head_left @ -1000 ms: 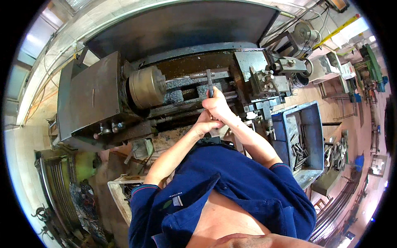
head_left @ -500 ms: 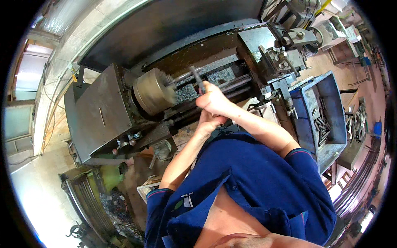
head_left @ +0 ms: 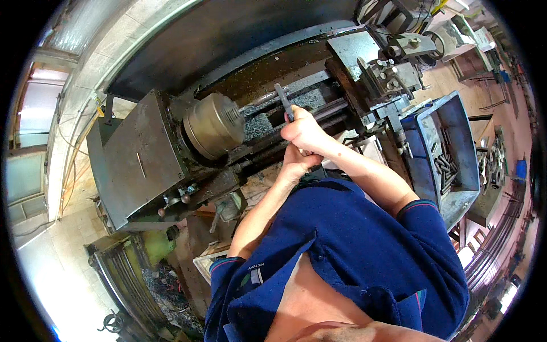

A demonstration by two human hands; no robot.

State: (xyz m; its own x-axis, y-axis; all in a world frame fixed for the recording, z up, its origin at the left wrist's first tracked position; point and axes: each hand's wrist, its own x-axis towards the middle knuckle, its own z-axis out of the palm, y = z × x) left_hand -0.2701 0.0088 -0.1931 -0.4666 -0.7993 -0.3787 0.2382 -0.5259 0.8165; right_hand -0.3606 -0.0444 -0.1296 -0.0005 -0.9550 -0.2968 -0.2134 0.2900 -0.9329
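Note:
My right hand (head_left: 301, 126) is closed around a flat grey metal file (head_left: 282, 98), whose far end points up and away over the lathe bed. Just below it my left hand (head_left: 300, 162) is closed at the file's near end, close to my body; the fingers hide most of that end. To the left is the lathe's round chuck (head_left: 209, 126), its front slightly smeared. The file's tip stands apart from the chuck, to its right. Metal chips (head_left: 259, 126) lie on the bed beneath the file.
The headstock (head_left: 134, 159) with its levers (head_left: 174, 200) is on the left. At right stand the carriage with its tool post (head_left: 387, 80) and a blue bin (head_left: 472, 165) holding several metal pieces. A dark splash guard (head_left: 239, 40) runs along the back.
Both hands and the file have moved right, away from the chuck. The file's tip, near the chuck face before, is now farther off. My grip looks the same.

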